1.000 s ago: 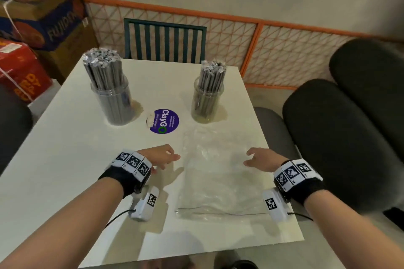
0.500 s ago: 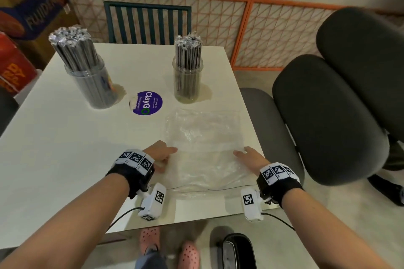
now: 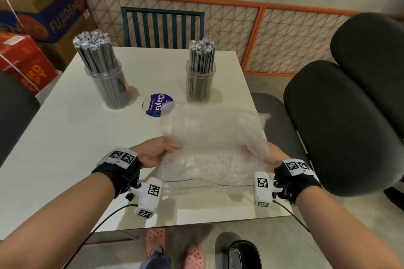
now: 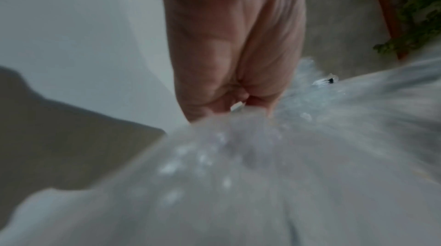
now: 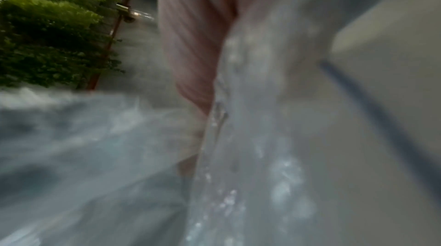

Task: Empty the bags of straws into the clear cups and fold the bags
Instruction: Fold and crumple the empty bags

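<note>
We see a clear, glossy bag (image 3: 215, 150) with a thin dark line along its near edge, lying on a white table (image 3: 65, 137). Two clear cups (image 3: 109, 87) (image 3: 200, 85) hold grey straws (image 3: 96, 52) with silvery-white tips. A purple sticker (image 3: 158, 105) carries white lettering and a green ring. Our black wristbands (image 3: 119, 172) bear black-and-white square codes. Behind us stand an orange mesh fence (image 3: 273, 35), a dark green slatted chair (image 3: 162, 26), a red box (image 3: 24, 61), pink perforated clogs (image 3: 155, 236).
</note>
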